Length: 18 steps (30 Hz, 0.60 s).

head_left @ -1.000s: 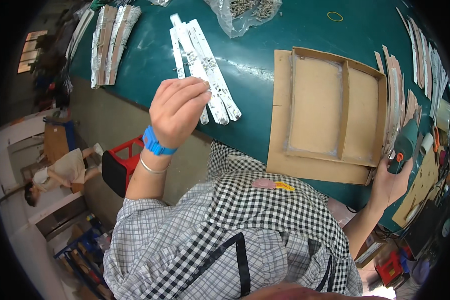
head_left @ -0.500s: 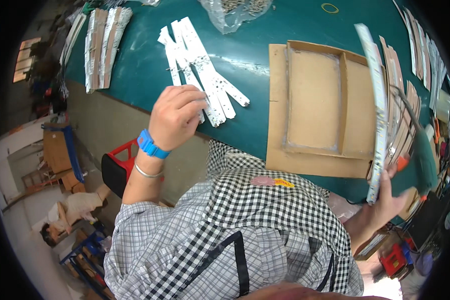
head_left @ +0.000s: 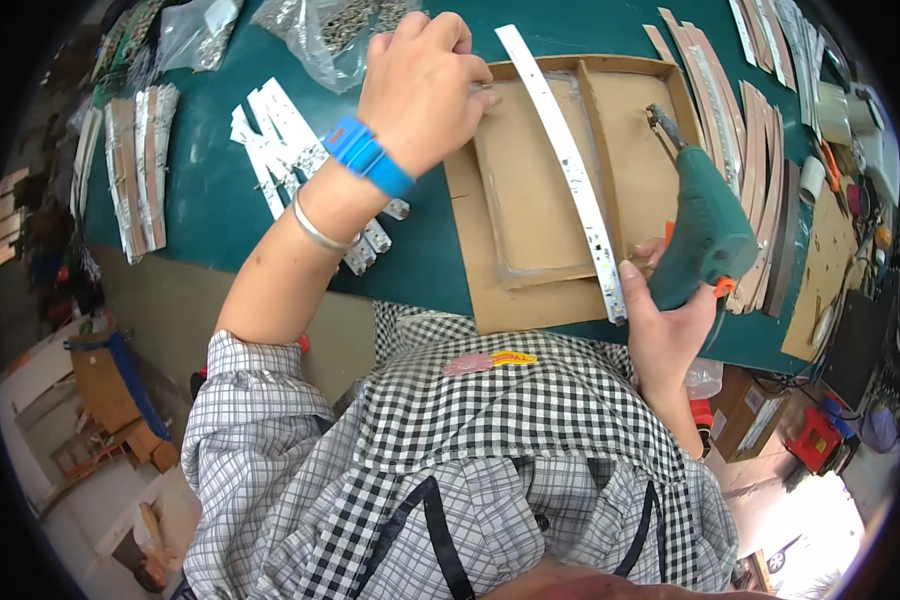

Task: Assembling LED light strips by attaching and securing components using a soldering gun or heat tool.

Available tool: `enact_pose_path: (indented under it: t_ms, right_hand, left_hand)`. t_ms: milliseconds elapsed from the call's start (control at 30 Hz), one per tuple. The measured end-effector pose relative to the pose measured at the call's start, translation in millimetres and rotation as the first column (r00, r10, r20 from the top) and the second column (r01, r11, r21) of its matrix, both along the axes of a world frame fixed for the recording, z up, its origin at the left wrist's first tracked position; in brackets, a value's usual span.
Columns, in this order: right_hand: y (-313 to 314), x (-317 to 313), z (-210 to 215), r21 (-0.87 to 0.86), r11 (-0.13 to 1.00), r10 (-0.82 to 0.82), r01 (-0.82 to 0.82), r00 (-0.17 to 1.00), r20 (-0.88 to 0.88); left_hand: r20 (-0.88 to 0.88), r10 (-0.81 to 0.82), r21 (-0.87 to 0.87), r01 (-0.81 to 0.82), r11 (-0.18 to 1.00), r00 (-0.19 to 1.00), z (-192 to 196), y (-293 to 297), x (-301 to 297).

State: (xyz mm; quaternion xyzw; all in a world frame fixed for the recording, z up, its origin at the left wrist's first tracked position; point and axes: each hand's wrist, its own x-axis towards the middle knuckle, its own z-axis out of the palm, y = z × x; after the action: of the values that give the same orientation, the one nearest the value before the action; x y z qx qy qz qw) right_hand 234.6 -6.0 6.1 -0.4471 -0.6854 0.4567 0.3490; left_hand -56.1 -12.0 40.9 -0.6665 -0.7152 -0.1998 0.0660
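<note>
A green power screwdriver (head_left: 708, 235) is gripped in the right hand (head_left: 665, 320), fingers closed around its handle, bit pointed up and away over the cardboard tray (head_left: 660, 150). A long white strip (head_left: 570, 170) is also pinned by the right thumb at its lower end, near the tray's front edge; the strip is laid diagonally across the tray, its upper end sticking out past the far rim. The left hand (head_left: 420, 85) is set at the tray's left far corner, fingers curled down and fingertips touching the rim; whether anything is pinched there cannot be told. A blue wristband (head_left: 367, 157) and a thin bangle (head_left: 315, 225) are worn on the left wrist. The tray is seen on a flat cardboard sheet on the green table (head_left: 210, 215), divided by a middle wall into two compartments. A pile of short white strips (head_left: 290, 160) is seen left of the tray, partly hidden under the left forearm. Further left, two bundles of brown and silver strips (head_left: 135, 165) are laid side by side. Clear bags of small parts (head_left: 340, 25) are seen at the far edge. More long strips (head_left: 750, 130) are stacked just right of the tray, behind the screwdriver. A checked shirt (head_left: 470, 450) is worn by the person.
</note>
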Motion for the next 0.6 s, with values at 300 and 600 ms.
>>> enact_pose_path:
  t_ms: [300, 600]
  right_hand:
    - [-3, 10, -5, -0.011, 1.000, 0.027, -0.026, 0.996, 0.086]
    - [22, 18, 6, 0.105, 0.994, -0.015, 0.040, 0.973, -0.231]
  left_hand:
    - [-0.126, 0.063, -0.202, -0.088, 0.975, 0.990, -35, 19, -9]
    - [-0.180, -0.008, -0.032, 0.002, 0.999, 0.984, -20, 0, 17]
